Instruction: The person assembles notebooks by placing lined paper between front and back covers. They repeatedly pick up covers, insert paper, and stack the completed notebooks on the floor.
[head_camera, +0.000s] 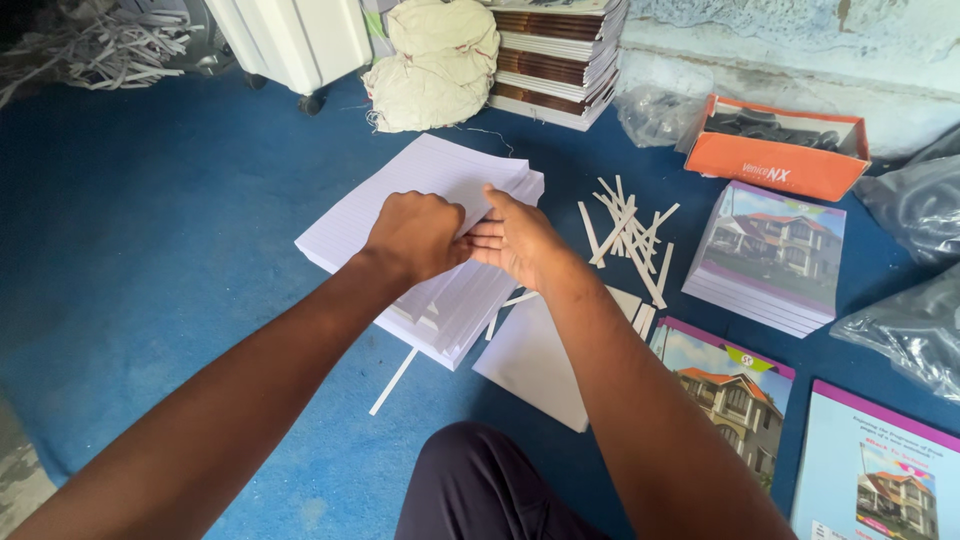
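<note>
A thick stack of white lined paper sheets (400, 190) lies on the blue floor in front of me. My left hand (415, 232) rests on top of the stack with its fingers curled, pressing the sheets. My right hand (515, 235) sits at the stack's right edge, thumb on top and fingers at the side of the sheets, touching my left hand. Whether either hand pinches single sheets is hidden by the fingers.
Loose white paper strips (630, 235) lie right of the stack, a plain white sheet (535, 365) below it. Piles of house-picture covers (770, 255) sit to the right, with an orange box (780, 150), plastic bags, stacked booklets (555, 55) and a cloth bundle (435, 65) behind.
</note>
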